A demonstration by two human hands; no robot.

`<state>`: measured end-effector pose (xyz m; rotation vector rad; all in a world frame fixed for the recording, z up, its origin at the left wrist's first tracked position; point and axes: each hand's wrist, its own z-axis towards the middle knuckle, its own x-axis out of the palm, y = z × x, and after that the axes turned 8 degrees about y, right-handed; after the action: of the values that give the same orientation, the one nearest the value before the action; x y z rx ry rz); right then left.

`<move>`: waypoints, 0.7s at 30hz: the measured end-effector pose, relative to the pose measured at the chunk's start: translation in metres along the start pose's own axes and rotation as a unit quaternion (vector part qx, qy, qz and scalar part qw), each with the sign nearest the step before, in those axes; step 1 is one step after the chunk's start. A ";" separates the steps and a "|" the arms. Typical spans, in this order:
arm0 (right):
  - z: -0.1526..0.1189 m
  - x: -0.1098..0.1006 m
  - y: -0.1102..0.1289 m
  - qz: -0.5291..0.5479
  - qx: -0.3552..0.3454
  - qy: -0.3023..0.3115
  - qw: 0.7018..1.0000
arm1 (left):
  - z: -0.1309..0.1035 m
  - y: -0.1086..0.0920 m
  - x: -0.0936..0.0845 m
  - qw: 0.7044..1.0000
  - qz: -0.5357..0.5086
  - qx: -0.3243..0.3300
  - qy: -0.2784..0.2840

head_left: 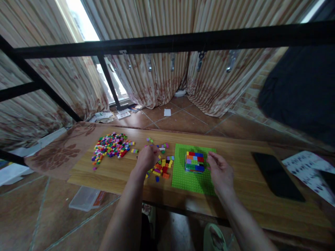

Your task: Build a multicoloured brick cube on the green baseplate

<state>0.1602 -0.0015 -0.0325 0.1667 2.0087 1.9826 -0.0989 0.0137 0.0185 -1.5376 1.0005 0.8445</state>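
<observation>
A green studded baseplate (180, 179) lies on the wooden table, and a multicoloured block of toy bricks (194, 161) stands on it. My right hand (222, 170) hovers over the plate's right side, fingers bent together close to the block. Whether they hold a small piece is too blurred to make out. My left hand (148, 158) is left of the plate, over a smaller scatter of loose bricks (164, 169). Its fingers are curled together at the scatter's far part, and what they pinch, if anything, is hidden.
A large heap of mixed bricks (112, 144) covers the table's left part. A black flat tablet-like thing (277, 176) and a printed sheet (309, 170) lie at the right. A black metal rail (167, 42) with hooks crosses above. A clear plastic box (83, 198) sits on the floor.
</observation>
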 end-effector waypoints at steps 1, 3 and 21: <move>0.000 0.000 0.000 0.002 -0.001 -0.001 1.000 | 0.000 0.003 -0.002 1.000 -0.016 -0.007 -0.004; 0.000 0.001 -0.001 0.004 -0.004 -0.003 1.000 | -0.001 0.012 -0.007 0.998 -0.050 -0.024 -0.018; -0.002 0.005 -0.008 0.009 -0.018 0.000 1.000 | -0.020 0.037 -0.015 0.996 -0.044 -0.018 0.077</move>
<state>0.1559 -0.0022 -0.0416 0.1772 1.9765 2.0295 -0.1384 -0.0068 0.0218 -1.6854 1.0257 0.6939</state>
